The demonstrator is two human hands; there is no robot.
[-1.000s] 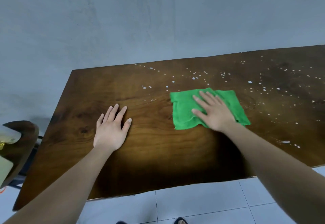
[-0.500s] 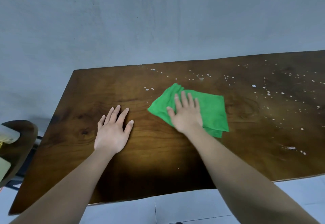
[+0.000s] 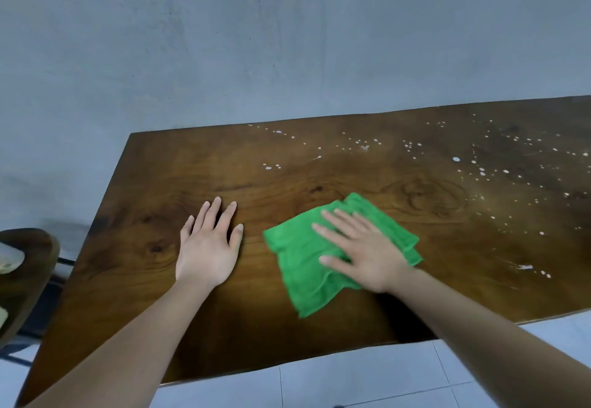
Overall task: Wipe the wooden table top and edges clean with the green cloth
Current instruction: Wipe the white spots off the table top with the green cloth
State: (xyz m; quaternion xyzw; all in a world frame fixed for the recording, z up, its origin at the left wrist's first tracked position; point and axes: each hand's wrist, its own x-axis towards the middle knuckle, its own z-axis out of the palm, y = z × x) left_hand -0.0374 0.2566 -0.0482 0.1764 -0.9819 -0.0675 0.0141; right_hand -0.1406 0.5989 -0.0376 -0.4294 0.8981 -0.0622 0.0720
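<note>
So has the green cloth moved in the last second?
Yes. The green cloth slid toward the table's near edge, closer to the resting left hand, away from the white specks.

Grey-blue wall [image 3: 256,39] fills the upper frame, plain, faintly mottled. White tiled floor [image 3: 351,382] along the bottom edge, thin dark grout lines crossing it. At far left, a dark wooden chair [image 3: 28,267], its curved brown edge cut off by the frame; dark metal bars [image 3: 65,261] show beside it. Pale items [image 3: 9,257] rest on it, possibly cloth or paper, too cropped to identify. The chair's shadow falls on the wall behind it.
</note>
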